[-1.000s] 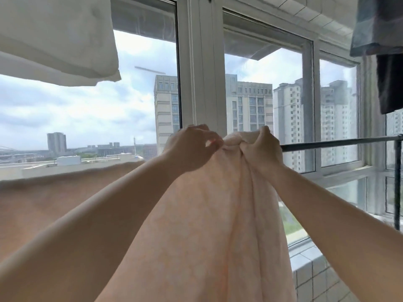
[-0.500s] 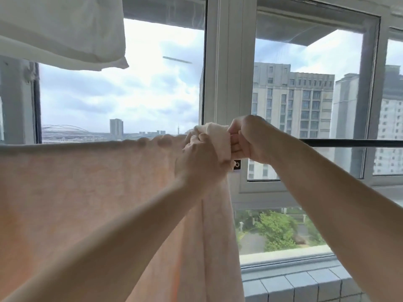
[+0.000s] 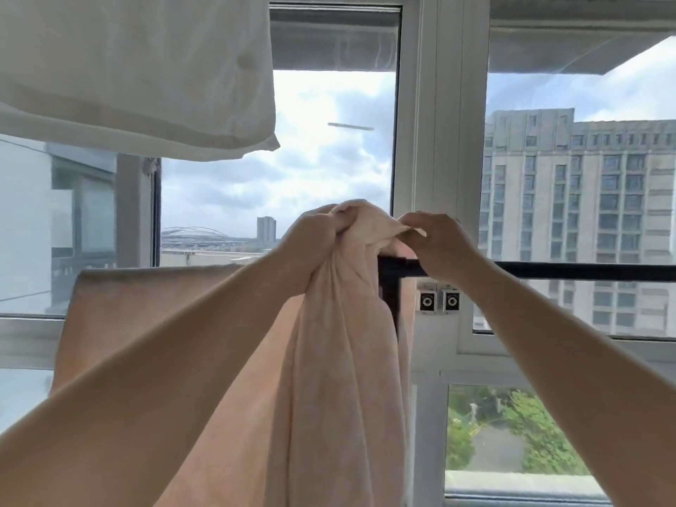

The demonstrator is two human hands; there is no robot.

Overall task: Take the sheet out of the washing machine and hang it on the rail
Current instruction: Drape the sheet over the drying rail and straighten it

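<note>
At centre frame, left hand [image 3: 317, 238] fisted around a bunched peach sheet [image 3: 340, 342], right hand [image 3: 437, 247] pinching its top corner just above a black rail [image 3: 585, 271], remaining cloth draped leftward, white pillowcase [image 3: 135, 67] upper left.

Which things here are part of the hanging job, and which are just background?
Job: pink sheet, black rail, left hand and right hand gripping the sheet.

Background: white cloth overhead, window frame, window latches.
</note>
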